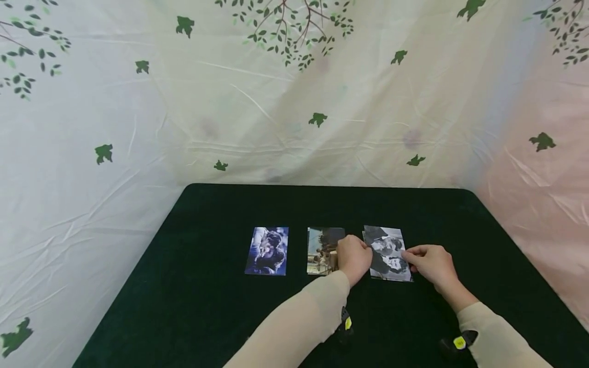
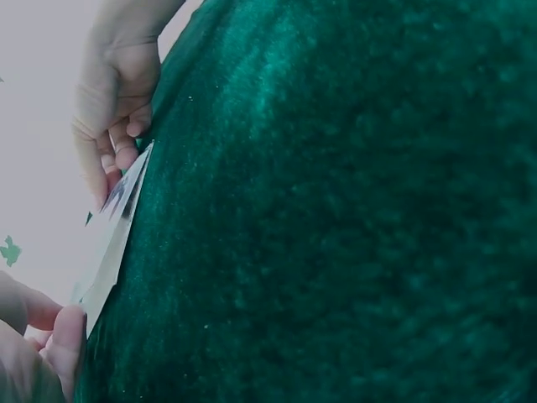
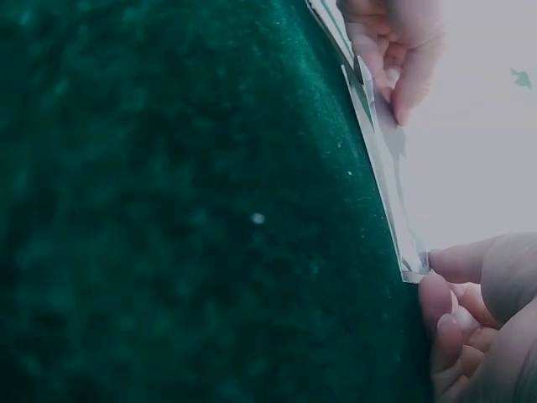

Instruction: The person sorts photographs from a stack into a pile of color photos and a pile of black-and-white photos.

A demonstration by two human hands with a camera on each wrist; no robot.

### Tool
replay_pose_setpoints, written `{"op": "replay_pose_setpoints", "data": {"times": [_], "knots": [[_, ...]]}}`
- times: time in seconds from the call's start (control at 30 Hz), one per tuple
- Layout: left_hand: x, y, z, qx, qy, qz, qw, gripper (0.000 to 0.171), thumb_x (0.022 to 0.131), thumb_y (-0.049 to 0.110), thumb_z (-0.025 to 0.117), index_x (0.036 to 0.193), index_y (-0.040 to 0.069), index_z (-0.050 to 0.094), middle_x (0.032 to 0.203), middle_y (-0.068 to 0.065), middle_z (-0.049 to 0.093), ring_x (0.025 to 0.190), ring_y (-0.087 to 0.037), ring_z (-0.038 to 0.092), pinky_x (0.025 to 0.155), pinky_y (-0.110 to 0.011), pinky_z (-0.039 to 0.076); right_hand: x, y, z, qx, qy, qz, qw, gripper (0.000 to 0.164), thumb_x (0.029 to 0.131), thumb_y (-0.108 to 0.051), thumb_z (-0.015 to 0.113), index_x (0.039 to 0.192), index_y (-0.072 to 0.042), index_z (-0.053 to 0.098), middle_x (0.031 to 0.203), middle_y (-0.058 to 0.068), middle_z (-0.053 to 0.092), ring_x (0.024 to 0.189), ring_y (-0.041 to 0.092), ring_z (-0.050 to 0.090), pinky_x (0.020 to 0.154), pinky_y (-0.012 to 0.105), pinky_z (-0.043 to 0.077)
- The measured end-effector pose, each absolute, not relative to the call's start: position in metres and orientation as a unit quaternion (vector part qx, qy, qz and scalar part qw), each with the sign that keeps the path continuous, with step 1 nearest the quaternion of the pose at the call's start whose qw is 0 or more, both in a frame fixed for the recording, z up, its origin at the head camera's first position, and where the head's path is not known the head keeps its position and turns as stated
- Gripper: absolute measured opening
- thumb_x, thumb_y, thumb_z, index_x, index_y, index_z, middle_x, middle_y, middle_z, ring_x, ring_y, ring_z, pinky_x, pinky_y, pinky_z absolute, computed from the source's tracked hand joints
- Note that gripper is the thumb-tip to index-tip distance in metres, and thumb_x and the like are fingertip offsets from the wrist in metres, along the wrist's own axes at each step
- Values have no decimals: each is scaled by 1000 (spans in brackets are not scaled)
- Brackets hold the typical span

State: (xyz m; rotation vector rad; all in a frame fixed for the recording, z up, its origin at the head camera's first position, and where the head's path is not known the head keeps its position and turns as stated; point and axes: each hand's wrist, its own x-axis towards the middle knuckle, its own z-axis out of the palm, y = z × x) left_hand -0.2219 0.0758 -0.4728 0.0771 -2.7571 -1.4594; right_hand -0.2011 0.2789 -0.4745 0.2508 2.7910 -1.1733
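A black-and-white photo card (image 1: 387,254) lies at the right of a row on the dark green table. Its left edge is pinched between thumb and fingers of my left hand (image 1: 355,258), and its right edge by my right hand (image 1: 431,263). From the right wrist, the card (image 3: 386,159) looks slightly raised over another card beneath it. Beside my left hand is a photo card with a street-like scene (image 1: 322,250), partly covered by that hand. Farther left lies a blue-purple photo card (image 1: 267,251), untouched.
The dark green cloth-covered table (image 1: 184,306) has rounded far corners. Behind it hangs a pale curtain (image 1: 276,102) printed with green leaves and branches. A dark band with a yellow tag (image 1: 460,342) is on the right wrist, and a similar one on the left.
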Motion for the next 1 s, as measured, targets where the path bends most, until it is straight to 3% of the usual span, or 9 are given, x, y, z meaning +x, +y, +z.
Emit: {"op": "replay_pose_setpoints", "data": {"times": [0.23,0.43,0.8,1.0], "knots": [[-221,76,-473,0,-900,-435,14,40,83,10,67,46,15,55,44,8,48,44,-9,45,47,-26,36,-202,278,-476,88,918,-383,55,42,90,-40,65,109,-3,69,101,12,62,75,20,59,58,31,46],[-220,75,-475,0,-904,-427,23,39,80,8,67,43,16,54,41,9,46,41,-8,43,43,-25,34,-200,277,-476,95,919,-379,58,42,89,-40,66,108,-3,70,99,12,61,74,20,58,58,32,46],[-220,75,-481,-3,-894,-449,6,35,83,9,68,49,15,60,47,7,51,45,-8,46,45,-25,36,-198,275,-475,105,918,-379,56,40,90,-38,66,109,-3,70,102,12,63,76,20,58,60,32,46],[-217,74,-481,-3,-892,-453,15,19,84,10,69,65,12,71,62,5,62,56,-6,53,54,-26,44,-197,274,-477,110,915,-384,53,37,90,-37,67,107,-4,70,102,12,63,76,20,59,61,32,46]]}}
